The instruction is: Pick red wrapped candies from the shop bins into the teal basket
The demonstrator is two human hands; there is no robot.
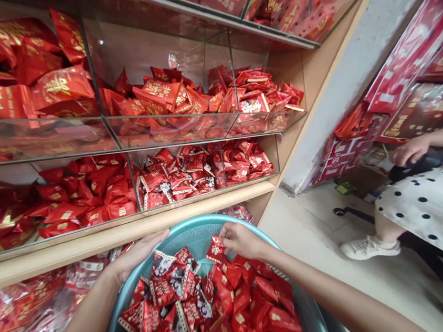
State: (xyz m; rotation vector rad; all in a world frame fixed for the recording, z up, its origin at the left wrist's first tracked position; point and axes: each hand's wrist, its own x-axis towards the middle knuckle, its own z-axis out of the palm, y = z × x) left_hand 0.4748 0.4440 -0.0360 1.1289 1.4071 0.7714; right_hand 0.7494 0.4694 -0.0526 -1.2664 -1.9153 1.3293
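A teal plastic basket in front of me holds many small red wrapped packets, some with black-and-white patterned wrappers. My left hand lies along the basket's left rim, fingers stretched out and touching it. Inside the far right part of the basket, my right hand pinches one small red packet with white print between thumb and fingers. That packet is lifted a little above the others, near the mesh wall.
Shelves with clear divided bins of red packets rise in front. Plastic-bagged goods lie beneath the lower wooden shelf edge. To the right, a person in a dotted garment sits near red packages.
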